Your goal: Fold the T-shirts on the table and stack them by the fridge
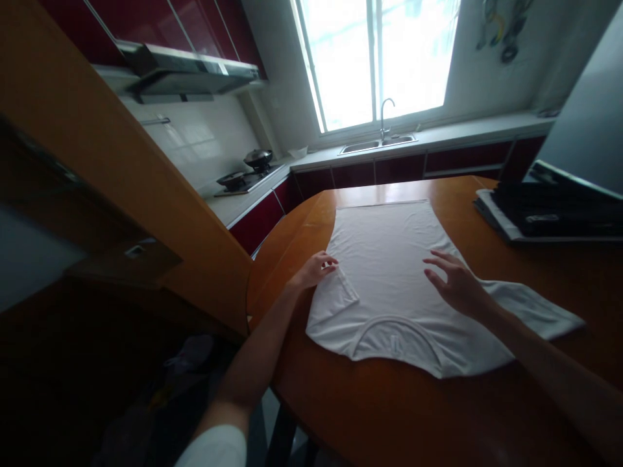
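Observation:
A white T-shirt [384,259] lies spread flat on the wooden table [296,227], its neckline towards me and its bottom hem at the far side. The left sleeve [335,298] is folded inward over the body, while the right sleeve [535,308] sticks out sideways. At the shirt's left edge, by the folded sleeve's upper corner, my left hand [314,269] has thumb and fingers drawn together on the fabric. My right hand [455,282] is over the right side of the shirt with fingers apart, holding nothing; whether it touches the cloth is unclear.
A stack of folded dark clothes [555,204] sits at the table's right. Beyond the table are a counter with a sink [379,144] under the window and a stove with pans [257,157]. A wooden panel [195,246] stands close on the left.

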A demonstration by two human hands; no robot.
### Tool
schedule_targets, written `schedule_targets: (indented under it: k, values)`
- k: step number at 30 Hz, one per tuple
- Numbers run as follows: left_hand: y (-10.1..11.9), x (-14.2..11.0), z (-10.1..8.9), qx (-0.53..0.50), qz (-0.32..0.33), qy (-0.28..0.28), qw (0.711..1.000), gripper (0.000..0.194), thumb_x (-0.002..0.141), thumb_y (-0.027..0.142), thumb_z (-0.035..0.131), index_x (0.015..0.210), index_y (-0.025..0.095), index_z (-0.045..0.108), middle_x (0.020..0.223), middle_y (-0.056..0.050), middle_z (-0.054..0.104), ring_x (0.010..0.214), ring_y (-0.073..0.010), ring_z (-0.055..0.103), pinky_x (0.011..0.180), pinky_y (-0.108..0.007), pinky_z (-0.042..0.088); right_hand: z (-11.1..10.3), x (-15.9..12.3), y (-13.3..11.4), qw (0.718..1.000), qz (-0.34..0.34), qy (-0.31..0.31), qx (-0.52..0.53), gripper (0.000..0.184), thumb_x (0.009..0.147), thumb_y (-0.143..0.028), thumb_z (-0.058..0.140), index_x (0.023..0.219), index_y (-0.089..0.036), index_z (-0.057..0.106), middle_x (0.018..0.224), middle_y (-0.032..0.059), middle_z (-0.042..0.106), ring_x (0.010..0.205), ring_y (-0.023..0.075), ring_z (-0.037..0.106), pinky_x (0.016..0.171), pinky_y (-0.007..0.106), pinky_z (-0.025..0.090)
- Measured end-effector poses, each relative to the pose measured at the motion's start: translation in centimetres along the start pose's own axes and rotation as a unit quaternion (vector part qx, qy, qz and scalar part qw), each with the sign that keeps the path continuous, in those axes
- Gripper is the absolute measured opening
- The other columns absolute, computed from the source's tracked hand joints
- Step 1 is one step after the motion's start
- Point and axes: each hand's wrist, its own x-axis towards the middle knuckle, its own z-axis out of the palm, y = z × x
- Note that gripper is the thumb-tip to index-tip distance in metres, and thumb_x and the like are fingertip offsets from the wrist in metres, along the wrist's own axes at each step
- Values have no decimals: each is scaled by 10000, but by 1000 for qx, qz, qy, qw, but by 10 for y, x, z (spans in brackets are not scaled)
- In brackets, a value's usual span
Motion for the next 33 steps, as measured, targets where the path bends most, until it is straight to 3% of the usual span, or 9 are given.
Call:
schedule_targets:
  k: [4,7,14,18,21,29,33]
  values:
    - [-6,0,-1,-2,-2,-29,1000,136,828,253,678,889,158,755,903,-49,625,729,-139,578,727,-259,489,-9,-1,-25,998,-44,-27,24,215,937,-308,569,1059,-207,716,1111,120,684,1065,287,639,968,476,516]
    - [-7,1,0,2,-7,-28,1000,134,817,256,684,883,156,743,897,-47,632,728,-142,577,733,-262,489,-7,-3,-57,989,-99,-90,55,172,946,-236,572,1027,-217,723,1004,92,678,950,238,636,871,397,533]
    - [-9,3,6,-42,19,-9,999,118,799,278,693,842,168,697,869,-35,678,782,-155,605,738,-259,484,39,5,-124,943,-223,-245,-17,164,917,-143,610,976,-230,736,1025,76,664,959,223,589,839,347,478]
    - [-9,3,3,-113,50,4,992,185,829,335,670,841,151,660,793,-22,670,736,-140,599,713,-253,484,69,18,-130,922,-261,-283,-47,114,919,-177,638,997,-211,714,1033,70,670,990,223,576,866,344,441]
    - [-11,3,2,-126,49,7,991,235,832,383,677,820,149,654,752,-13,657,696,-131,582,669,-242,473,78,25,-127,911,-280,-293,-74,106,962,-187,587,918,-198,683,993,64,666,961,212,566,841,333,419]
    - [-27,7,13,-98,25,22,995,298,778,442,757,798,153,688,733,-10,663,656,-128,572,612,-231,446,54,34,-134,887,-349,-258,-156,122,962,-113,532,1014,-166,629,1061,100,623,997,245,506,862,371,381]
    - [-29,8,15,-85,20,12,996,319,772,462,766,842,156,714,723,-5,666,644,-129,576,604,-227,438,56,26,-131,876,-360,-279,-156,107,956,-118,542,992,-170,629,1061,96,625,995,246,517,864,377,389]
